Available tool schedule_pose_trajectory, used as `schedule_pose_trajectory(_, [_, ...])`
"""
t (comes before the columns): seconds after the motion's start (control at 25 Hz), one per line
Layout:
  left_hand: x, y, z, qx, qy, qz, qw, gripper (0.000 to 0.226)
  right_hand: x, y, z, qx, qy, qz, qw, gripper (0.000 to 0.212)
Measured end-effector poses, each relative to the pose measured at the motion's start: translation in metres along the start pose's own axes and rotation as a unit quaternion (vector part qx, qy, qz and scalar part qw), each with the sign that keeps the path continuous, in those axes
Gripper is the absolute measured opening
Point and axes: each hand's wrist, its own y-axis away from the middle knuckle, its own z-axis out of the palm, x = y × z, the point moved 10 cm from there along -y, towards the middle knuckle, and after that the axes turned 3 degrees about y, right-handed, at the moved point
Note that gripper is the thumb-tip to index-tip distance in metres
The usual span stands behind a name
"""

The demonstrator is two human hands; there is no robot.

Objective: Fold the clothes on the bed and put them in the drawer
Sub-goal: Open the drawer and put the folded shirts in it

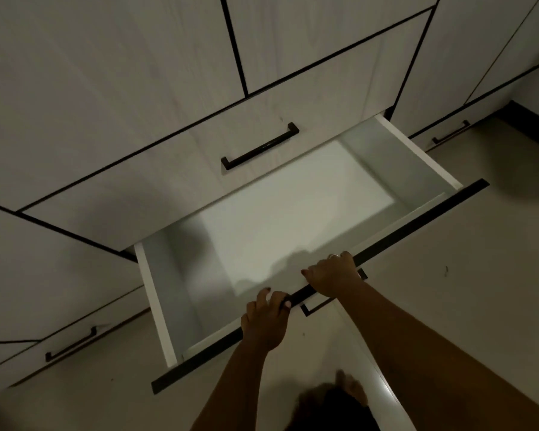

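Beneath cabinet fronts point(106, 88), the drawer point(293, 213) runs lower-left to upper-right, left hand point(263, 325) and right hand point(332, 275) clasping its rim.

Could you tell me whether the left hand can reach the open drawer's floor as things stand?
Probably yes: the left hand grips the front edge of the drawer, which is pulled well out, and nothing visible inside blocks the way.

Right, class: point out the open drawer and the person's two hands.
open drawer point(293, 213): head view, on its bare white floor.
left hand point(265, 321): head view, on the back of the hand.
right hand point(332, 275): head view, on the back of the hand.
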Motion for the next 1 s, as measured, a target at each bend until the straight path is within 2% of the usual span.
schedule_pose_trajectory(0.16, [0.005, 0.025, 0.033, -0.025, -0.008, -0.008, 1.000, 0.055, 0.004, 0.025, 0.024, -0.012, 0.008, 0.008, 1.000, 0.049])
schedule_pose_trajectory(0.4, [0.006, 0.042, 0.056, -0.044, -0.018, -0.019, 0.999, 0.057, 0.005, 0.051, 0.040, -0.001, -0.014, 0.008, 1.000, 0.047])
schedule_pose_trajectory(0.6, [0.011, 0.060, 0.075, -0.059, -0.005, -0.021, 0.998, 0.057, 0.010, 0.066, 0.063, -0.001, -0.044, 0.024, 0.999, 0.053])
schedule_pose_trajectory(0.84, [0.015, 0.075, 0.101, -0.110, 0.046, -0.049, 0.992, 0.055, 0.009, 0.089, 0.081, -0.002, -0.009, 0.010, 1.000, 0.048])
schedule_pose_trajectory(0.92, [0.019, 0.079, 0.107, -0.123, 0.048, -0.068, 0.989, 0.055, 0.008, 0.097, 0.083, 0.013, -0.008, 0.014, 1.000, 0.048])
schedule_pose_trajectory(1.0, [0.032, 0.081, 0.109, -0.124, 0.057, -0.074, 0.988, 0.055, 0.005, 0.106, 0.080, 0.061, -0.055, 0.012, 0.997, 0.046])
